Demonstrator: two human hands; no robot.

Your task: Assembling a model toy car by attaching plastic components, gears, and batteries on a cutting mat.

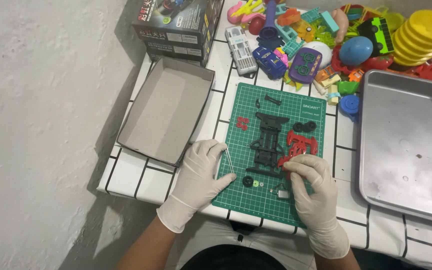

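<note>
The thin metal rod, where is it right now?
In the head view, the thin metal rod is pinched in the left hand, over the left edge of the green cutting mat, left of the black chassis.

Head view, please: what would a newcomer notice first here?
Two gloved hands work over a green cutting mat strewn with black and red model car parts; the left hand holds a thin metal rod. Bright plastic toys crowd the far edge, beside a steel tray.
</note>
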